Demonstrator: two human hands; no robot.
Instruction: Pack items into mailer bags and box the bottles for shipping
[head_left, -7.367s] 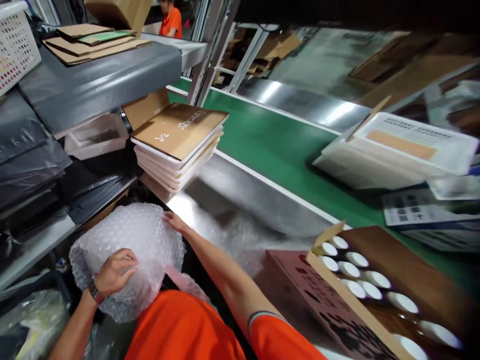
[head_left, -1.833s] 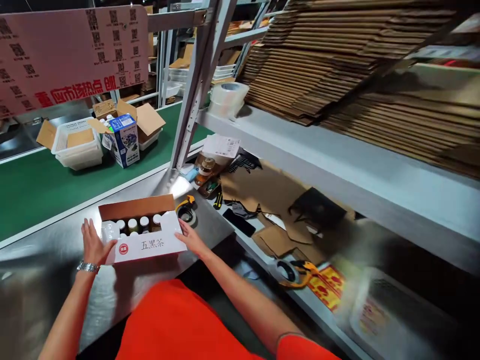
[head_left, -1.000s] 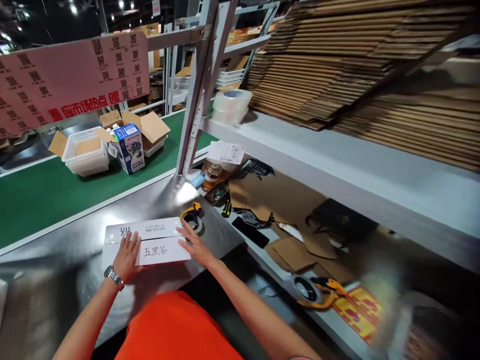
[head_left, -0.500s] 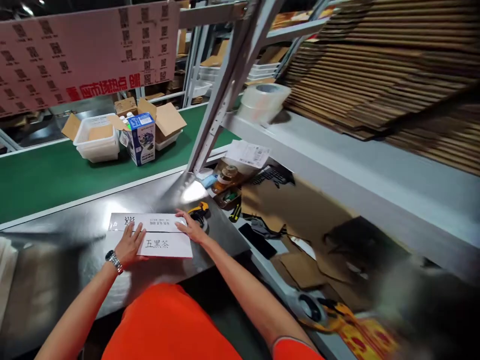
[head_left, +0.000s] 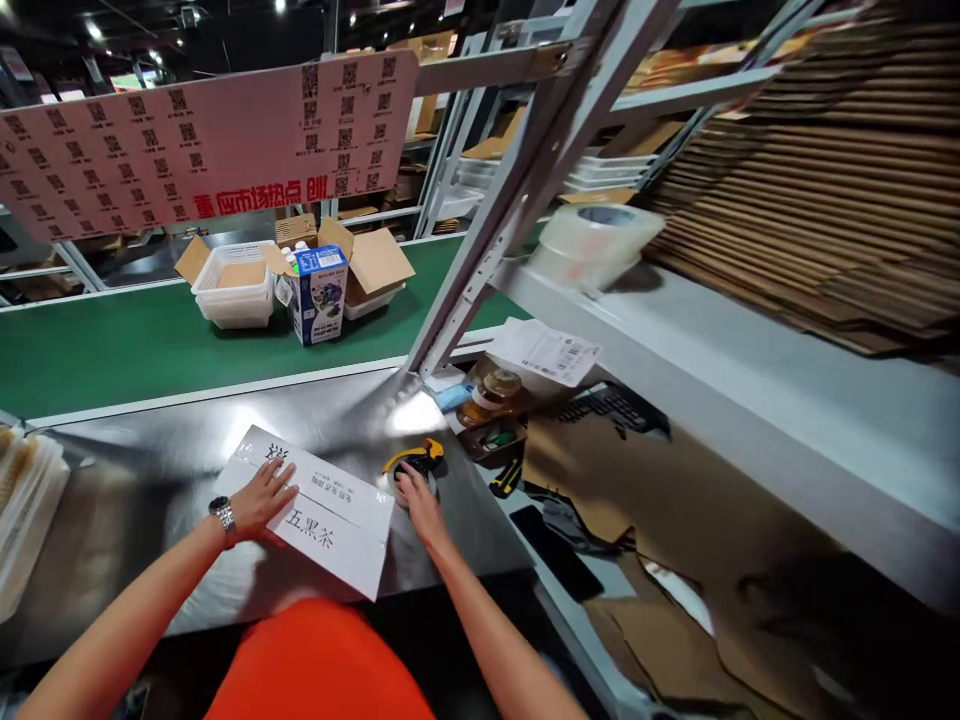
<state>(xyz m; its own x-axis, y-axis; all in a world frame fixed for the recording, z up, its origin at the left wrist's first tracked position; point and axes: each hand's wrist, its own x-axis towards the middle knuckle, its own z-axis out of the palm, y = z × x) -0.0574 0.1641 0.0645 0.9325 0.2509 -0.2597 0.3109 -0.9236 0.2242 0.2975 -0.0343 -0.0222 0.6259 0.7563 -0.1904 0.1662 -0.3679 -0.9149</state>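
Observation:
A flat white box (head_left: 330, 545) with black Chinese lettering lies turned at an angle on the metal table. My left hand (head_left: 262, 495) rests on its left part, fingers spread flat over the top. To the right of the box, my right hand (head_left: 421, 500) has its fingers closed on a tape dispenser (head_left: 429, 453) with a yellow and black frame. The hand partly covers the dispenser's tape roll.
Beyond the metal table (head_left: 187, 420), a green conveyor belt (head_left: 112, 350) carries white baskets (head_left: 236, 290) and a blue printed carton (head_left: 321, 300). At right, a shelf (head_left: 720, 330) holds tape rolls (head_left: 592, 245) and stacked cardboard (head_left: 825, 200). A metal post (head_left: 495, 230) rises beside the belt.
The white box has turned clockwise, its right end swinging toward me. My right hand has left the box and taken hold of the tape dispenser. My left hand stays on the box.

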